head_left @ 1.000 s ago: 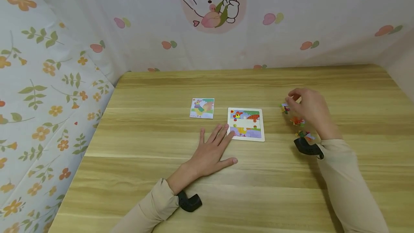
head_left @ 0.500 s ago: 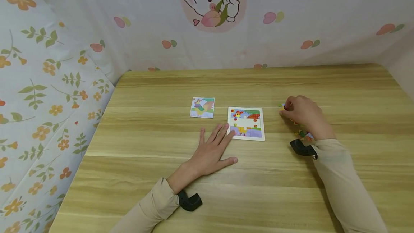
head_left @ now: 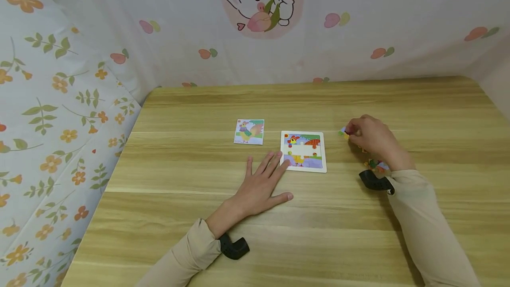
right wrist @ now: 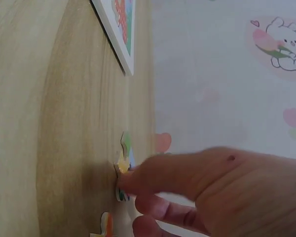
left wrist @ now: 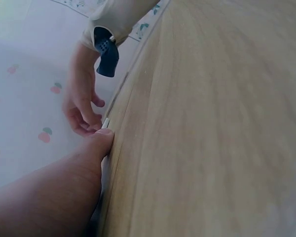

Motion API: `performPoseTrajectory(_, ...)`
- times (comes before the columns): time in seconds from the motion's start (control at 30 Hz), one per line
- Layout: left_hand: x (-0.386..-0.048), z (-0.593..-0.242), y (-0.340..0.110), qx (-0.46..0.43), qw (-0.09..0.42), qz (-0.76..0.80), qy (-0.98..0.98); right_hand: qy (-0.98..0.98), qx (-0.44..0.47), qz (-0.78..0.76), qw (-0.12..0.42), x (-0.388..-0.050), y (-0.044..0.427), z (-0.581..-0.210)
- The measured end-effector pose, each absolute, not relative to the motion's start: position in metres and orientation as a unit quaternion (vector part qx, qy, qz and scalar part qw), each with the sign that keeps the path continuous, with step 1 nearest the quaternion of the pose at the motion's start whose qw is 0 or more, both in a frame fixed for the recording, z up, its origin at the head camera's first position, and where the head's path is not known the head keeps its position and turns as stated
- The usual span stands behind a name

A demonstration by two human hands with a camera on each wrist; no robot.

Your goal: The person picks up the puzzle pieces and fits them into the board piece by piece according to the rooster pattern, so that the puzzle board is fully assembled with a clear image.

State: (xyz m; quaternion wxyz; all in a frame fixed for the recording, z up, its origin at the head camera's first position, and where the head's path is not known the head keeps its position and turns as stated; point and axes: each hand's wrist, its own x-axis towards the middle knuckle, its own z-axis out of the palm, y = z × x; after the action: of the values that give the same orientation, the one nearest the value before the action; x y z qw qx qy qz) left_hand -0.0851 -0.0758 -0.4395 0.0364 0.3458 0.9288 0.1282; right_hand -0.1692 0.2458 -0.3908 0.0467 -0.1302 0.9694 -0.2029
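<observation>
My left hand [head_left: 259, 189] lies flat on the table with fingers spread, its fingertips touching the lower left corner of a white-framed jigsaw puzzle board [head_left: 307, 150]. Chicken-picture pieces fill the board's top and bottom rows, while its middle band shows bare white. To the right, my right hand [head_left: 374, 138] pinches a colourful jigsaw piece [head_left: 343, 133] at the table surface. In the right wrist view the thumb covers part of that jigsaw piece [right wrist: 123, 165]. More loose pieces [head_left: 376, 165] lie below the right hand, partly hidden by it.
A square picture card [head_left: 249, 132] with a pale chicken lies left of the board. Another loose piece [right wrist: 106, 224] shows at the bottom of the right wrist view. A patterned curtain [head_left: 179, 25] hangs behind the wooden table [head_left: 179, 145].
My right hand has come down onto the farthest loose piece and pinched it, shifting it slightly left. The left hand and the board stay as they were.
</observation>
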Motion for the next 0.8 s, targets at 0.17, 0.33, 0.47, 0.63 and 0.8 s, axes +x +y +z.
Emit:
performPoseTrajectory(0.17, -0.085, -0.44, -0.076, 0.346, 0.037, 0.126, 0.929, 0.969, -0.105, -0.214, 0.072, -0.17, 0.246, -0.389)
performPoseTrajectory(0.33, -0.085, -0.44, -0.076, 0.346, 0.036, 0.123, 0.929, 0.969, -0.102, -0.21, 0.083, -0.169, 0.245, -0.388)
performPoseTrajectory(0.47, -0.085, -0.44, -0.076, 0.346, 0.038, 0.123, 0.929, 0.966, -0.105, -0.221, 0.078, -0.17, 0.244, -0.388)
performPoseTrajectory(0.63, -0.085, -0.44, -0.076, 0.346, 0.039, 0.127, 0.929, 0.964, -0.12, -0.229, 0.066, -0.17, 0.243, -0.387)
performPoseTrajectory(0.8, -0.085, -0.441, -0.076, 0.347, 0.034, 0.129, 0.928, 0.956, -0.143, -0.249, 0.058, -0.17, 0.235, -0.383)
